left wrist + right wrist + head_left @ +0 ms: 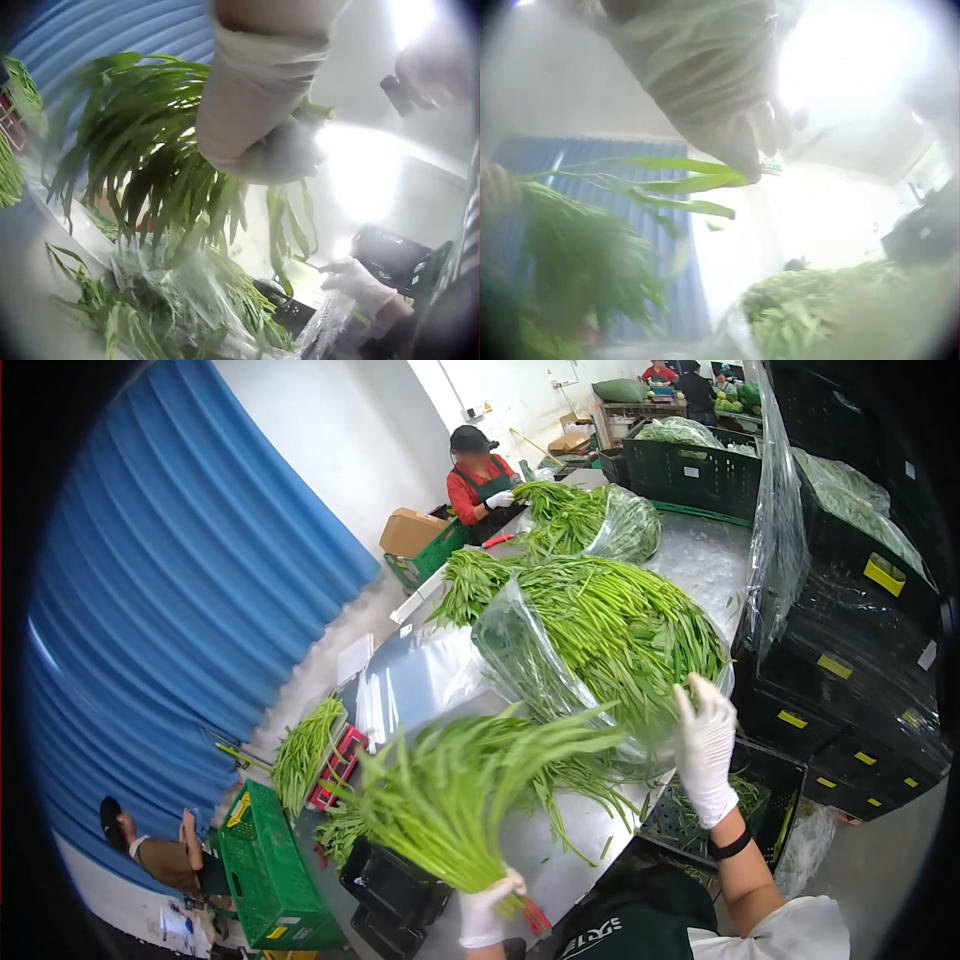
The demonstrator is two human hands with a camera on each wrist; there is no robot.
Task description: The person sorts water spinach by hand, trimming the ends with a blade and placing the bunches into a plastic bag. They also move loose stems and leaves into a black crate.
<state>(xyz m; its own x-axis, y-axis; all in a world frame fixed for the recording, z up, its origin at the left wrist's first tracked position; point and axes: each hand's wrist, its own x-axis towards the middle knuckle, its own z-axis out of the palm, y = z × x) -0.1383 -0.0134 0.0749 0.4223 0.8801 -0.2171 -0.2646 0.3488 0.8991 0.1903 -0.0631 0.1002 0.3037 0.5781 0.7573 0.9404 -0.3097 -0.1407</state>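
L hand (487, 908), white-gloved, is gripping a bunch of greens (450, 790) by the stem ends, fingers clenched round them, and is holding it up, leaves fanning out, over the near end of the steel worktop (420, 680). R hand (705, 750), also gloved, is hovering w/ fingers straight and released, holding nothing, just beside the big plastic bag (520, 660) of greens lying on the worktop. A black crate (770, 780) is sitting below that hand.

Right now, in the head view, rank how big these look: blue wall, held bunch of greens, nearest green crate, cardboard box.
blue wall
bunch of greens, enlarged by nearness
green crate
cardboard box, far off
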